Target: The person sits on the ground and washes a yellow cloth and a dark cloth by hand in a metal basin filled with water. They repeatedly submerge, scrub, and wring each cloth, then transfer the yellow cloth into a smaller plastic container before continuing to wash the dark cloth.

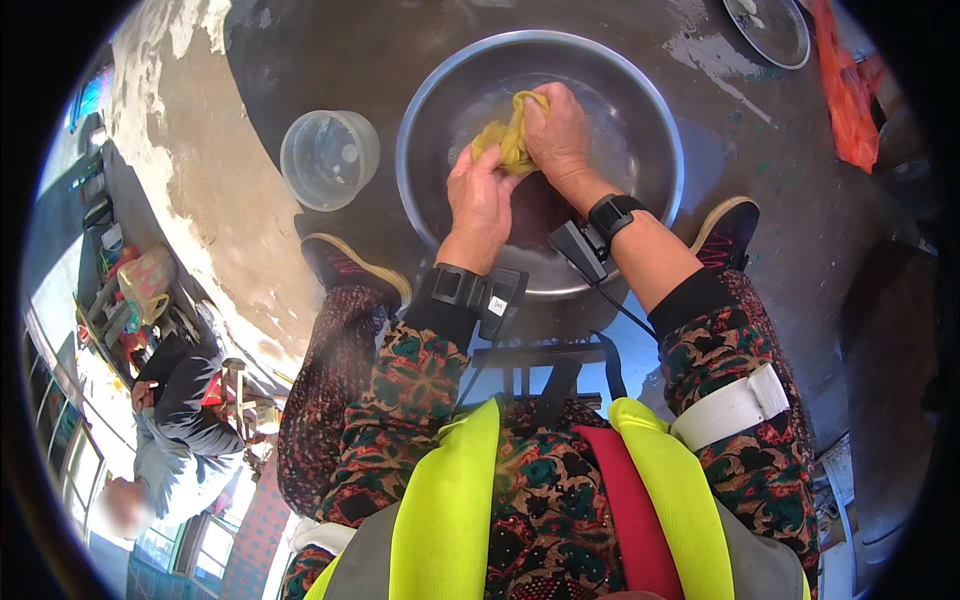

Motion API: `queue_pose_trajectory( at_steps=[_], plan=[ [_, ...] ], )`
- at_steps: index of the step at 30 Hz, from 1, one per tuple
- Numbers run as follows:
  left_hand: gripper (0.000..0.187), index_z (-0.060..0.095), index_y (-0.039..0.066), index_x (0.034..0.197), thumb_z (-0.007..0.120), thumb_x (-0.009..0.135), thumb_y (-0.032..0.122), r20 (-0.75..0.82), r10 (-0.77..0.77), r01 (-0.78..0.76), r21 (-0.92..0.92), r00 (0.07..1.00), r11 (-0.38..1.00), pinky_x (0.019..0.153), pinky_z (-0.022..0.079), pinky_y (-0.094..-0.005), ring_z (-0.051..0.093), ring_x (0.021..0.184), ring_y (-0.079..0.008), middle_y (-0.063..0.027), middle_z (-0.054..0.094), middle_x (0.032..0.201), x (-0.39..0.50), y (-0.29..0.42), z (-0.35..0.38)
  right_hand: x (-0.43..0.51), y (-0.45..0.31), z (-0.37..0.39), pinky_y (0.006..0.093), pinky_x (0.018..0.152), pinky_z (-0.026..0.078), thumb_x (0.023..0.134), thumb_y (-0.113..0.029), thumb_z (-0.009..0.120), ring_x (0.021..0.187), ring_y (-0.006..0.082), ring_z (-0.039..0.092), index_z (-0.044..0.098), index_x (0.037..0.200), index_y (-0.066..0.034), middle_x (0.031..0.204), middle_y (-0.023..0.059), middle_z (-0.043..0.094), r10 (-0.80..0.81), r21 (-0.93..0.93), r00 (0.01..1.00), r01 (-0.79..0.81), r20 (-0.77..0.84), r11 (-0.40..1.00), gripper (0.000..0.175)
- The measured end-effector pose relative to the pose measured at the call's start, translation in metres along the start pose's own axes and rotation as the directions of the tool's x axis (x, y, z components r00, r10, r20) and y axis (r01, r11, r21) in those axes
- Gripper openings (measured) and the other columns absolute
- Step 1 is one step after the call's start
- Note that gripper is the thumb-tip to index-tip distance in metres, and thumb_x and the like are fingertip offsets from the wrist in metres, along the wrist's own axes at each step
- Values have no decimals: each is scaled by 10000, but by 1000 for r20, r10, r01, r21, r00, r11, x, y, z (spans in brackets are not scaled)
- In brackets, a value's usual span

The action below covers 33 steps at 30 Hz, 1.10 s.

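A bunched yellow cloth (pixel 511 142) is gripped by both hands above a wide metal basin (pixel 405 150). My left hand (pixel 480 187) grips its lower left end, with the thumb lying on the fabric. Higher and to the right, my right hand (pixel 559 135) closes in a fist around the other end. Between the fists the fabric looks twisted. Some liquid seems to lie in the bottom of the basin, though how deep I cannot tell. Each wrist carries a black strap with a small device.
Left of the basin stands a translucent plastic tub (pixel 330 161). A round metal lid or tray (pixel 772 30) and an orange plastic bag (pixel 847 97) lie at the upper right. My shoes (pixel 727 232) flank the basin. Far left, another person (pixel 180 427) sits near piled items.
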<state>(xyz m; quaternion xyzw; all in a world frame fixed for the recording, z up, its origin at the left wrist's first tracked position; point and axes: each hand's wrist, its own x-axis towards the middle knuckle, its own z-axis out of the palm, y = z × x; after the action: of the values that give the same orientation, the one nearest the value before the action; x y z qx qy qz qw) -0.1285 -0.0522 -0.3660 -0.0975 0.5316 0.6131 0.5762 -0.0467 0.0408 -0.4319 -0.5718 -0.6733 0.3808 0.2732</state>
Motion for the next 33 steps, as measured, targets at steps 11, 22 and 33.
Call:
queue_pose_trajectory(
  at_steps=[11,22,33],
  plan=[
    [709,193,112,1490,512,958,456,-186,-331,345,46,925,937,1025,361,-617,300,1367,-467,-293,237,1501,30,13,-42,-13,8,-17,514,971,376,735,-246,723,1215,333,432,608,1237,-234,1344,98,480,-242,-327,922,338,301,882,516],
    [361,555,85,1205,426,987,341,207,-299,337,-185,931,923,937,501,-395,597,1081,-239,-108,596,1170,14,21,-30,-41,-69,-10,444,883,448,718,-208,585,1027,319,561,660,869,-133,1036,105,626,-363,147,885,334,292,931,184],
    [389,572,74,1111,402,1005,407,142,-242,273,-279,960,920,955,482,-420,576,1097,-235,-110,595,1153,12,10,-13,-40,-67,-9,442,828,486,770,-305,673,954,373,600,605,943,-83,1014,171,615,24,61,974,-39,223,997,289]
  ],
)
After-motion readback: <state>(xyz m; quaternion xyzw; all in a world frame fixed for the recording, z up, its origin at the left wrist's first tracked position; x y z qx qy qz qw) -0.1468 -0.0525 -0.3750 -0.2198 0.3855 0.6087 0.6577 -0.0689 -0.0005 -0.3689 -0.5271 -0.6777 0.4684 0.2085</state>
